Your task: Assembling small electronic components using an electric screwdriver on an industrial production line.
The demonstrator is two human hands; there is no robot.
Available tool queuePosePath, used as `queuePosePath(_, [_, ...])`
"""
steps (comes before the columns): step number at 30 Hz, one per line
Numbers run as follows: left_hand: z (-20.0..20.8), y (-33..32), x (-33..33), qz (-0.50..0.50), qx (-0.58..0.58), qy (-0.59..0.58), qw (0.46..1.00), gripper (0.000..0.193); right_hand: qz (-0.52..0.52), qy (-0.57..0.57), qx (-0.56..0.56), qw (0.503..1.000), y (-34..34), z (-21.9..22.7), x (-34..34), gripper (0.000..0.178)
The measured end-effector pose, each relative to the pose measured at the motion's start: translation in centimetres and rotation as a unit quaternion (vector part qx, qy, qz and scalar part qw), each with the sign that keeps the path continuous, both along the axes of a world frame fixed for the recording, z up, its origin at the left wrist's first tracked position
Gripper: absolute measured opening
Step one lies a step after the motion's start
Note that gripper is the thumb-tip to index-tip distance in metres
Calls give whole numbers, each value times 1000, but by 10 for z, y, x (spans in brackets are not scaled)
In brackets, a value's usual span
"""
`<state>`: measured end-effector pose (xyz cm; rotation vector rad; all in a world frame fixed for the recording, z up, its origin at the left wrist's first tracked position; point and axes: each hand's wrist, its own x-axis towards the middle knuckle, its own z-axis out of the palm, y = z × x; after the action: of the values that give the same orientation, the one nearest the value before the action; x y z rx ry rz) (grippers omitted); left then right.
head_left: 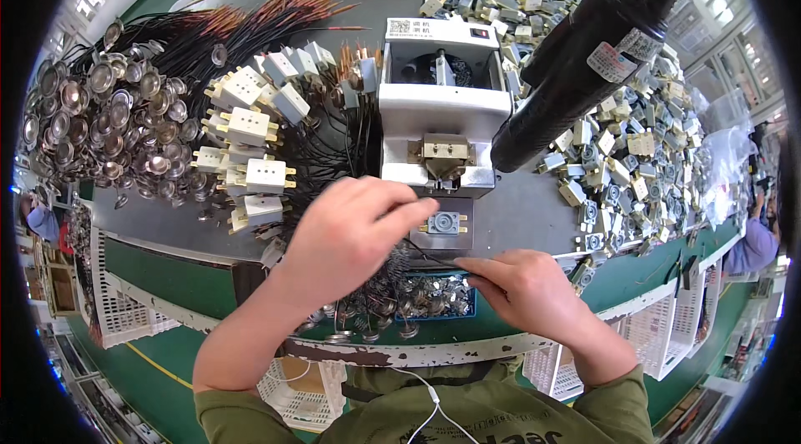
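Note:
A small grey block with a round recess and brass side tabs (443, 224) lies on the metal plate in front of a grey benchtop machine (446, 106). Just left of it is my left hand (355, 223), thumb and forefinger pinched together at the block's upper left corner. Whatever those fingertips hold is too small to make out. My right hand (530, 287) sits lower and to the right, thumb and forefinger closed on a thin black wire (430, 256). That wire runs up and left toward the grey block; its far end is hidden near my left hand.
Round metal discs (108, 123) pile up at left, beside white blocks with brass tabs (249, 123). Copper-tipped black wires (275, 14) lie behind. A black cylindrical tool (576, 68) leans right of the machine, before heaped blocks (626, 152). A blue tray (474, 302) holds metal pieces.

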<state>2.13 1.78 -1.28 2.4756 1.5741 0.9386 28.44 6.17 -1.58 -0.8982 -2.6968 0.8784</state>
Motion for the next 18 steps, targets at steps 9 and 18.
queuePosePath(9, [-38,17,24,-57,-106,34,992,12,-45,78,-67,994,-1,-20,5,23])
queuePosePath(18, [-34,18,26,-68,-83,65,992,17,-55,75,-104,990,-5,-18,9,26])
